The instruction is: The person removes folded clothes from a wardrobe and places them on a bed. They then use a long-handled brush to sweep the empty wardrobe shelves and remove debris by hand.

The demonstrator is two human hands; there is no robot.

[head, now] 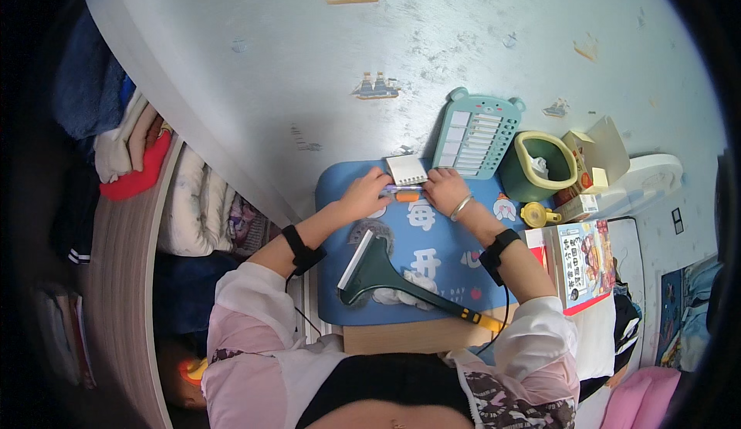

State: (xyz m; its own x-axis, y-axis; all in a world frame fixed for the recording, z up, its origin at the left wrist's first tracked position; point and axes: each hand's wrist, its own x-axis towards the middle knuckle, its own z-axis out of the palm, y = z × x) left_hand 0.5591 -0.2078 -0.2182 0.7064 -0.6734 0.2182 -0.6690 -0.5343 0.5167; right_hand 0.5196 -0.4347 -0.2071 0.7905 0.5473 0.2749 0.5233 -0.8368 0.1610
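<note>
A purple pen (403,187) lies crosswise between my two hands, low over the blue desk mat (341,197). My left hand (366,193) has its thumb and bent fingers at the pen's left end. At the other end are the curled fingers of my right hand (446,190), which partly hide the tip. Just below the pen is a small orange object (407,196), too small to name surely. Beyond the pen sits a small spiral notepad (406,168), its coil edge facing me and its right corner close to my right fingers.
Nearer me, a dark green squeegee (379,270) with a yellow-ended handle lies over crumpled white tissue (419,281). At right stand a teal bear-shaped checklist board (477,134), a green bin (535,165), a yellow-lidded container (538,215) and books (579,264). Shelves (124,244) with folded textiles flank the left.
</note>
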